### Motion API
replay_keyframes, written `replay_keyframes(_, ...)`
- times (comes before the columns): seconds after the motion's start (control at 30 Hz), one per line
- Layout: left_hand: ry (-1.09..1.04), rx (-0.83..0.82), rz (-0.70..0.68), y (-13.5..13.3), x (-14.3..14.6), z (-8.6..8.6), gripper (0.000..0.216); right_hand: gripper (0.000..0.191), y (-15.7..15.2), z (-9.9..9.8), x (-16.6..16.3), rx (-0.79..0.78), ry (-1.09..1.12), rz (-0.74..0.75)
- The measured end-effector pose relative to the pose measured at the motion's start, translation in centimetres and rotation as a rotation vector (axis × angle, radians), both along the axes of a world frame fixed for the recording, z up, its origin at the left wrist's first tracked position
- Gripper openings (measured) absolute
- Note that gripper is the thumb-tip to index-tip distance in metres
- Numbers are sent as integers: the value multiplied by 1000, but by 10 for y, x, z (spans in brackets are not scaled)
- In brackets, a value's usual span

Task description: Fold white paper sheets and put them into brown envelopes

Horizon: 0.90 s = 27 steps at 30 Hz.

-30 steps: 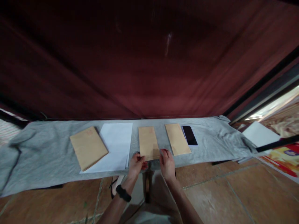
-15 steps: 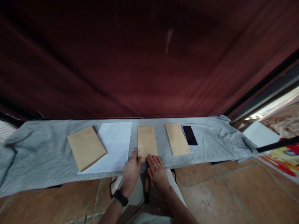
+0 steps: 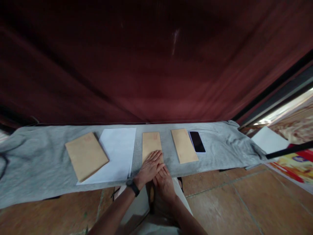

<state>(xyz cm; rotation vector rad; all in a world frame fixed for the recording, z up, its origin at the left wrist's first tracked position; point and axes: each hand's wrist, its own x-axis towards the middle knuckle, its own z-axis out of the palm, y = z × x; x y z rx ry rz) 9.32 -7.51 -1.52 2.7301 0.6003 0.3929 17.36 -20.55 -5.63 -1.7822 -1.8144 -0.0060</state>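
Note:
A brown paper envelope (image 3: 151,142) lies upright on the grey cloth in front of me. My left hand (image 3: 150,168) rests flat across its lower part, fingers stretched out and pointing up to the right. Just below, my right hand (image 3: 165,182) lies with its fingers extended at the envelope's bottom end, partly under the left hand's fingers. The envelope's lower edge is hidden by both hands. To the right is another brown envelope (image 3: 184,146), slightly slanted. On the left, a stack of brown envelopes (image 3: 86,156) overlaps white paper sheets (image 3: 118,147).
A smartphone (image 3: 197,142) lies beside the right envelope. The grey cloth (image 3: 220,147) covers a narrow ledge against a dark red curtain-like surface (image 3: 146,81). A black bar (image 3: 290,150) and a colourful printed box (image 3: 298,166) are at the far right, above the tiled floor (image 3: 220,202).
My left hand has moved from the envelope's lower left edge onto its face, now lying across it. My right hand stays near the bottom edge. The view has shifted slightly.

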Motion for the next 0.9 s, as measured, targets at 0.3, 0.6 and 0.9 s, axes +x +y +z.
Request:
replay_keyframes(0.3,89,83,36,57,29,-4,56,51,-2,18,0,-16,-6,-34)
replay_keyframes(0.6,96,95,108,83,47,-3,59,55,-3,21,0,-43,-14,-38)
replay_keyframes(0.9,112,54,-9,56,11,-4,58,52,-3,21,1,-29,9,-22)
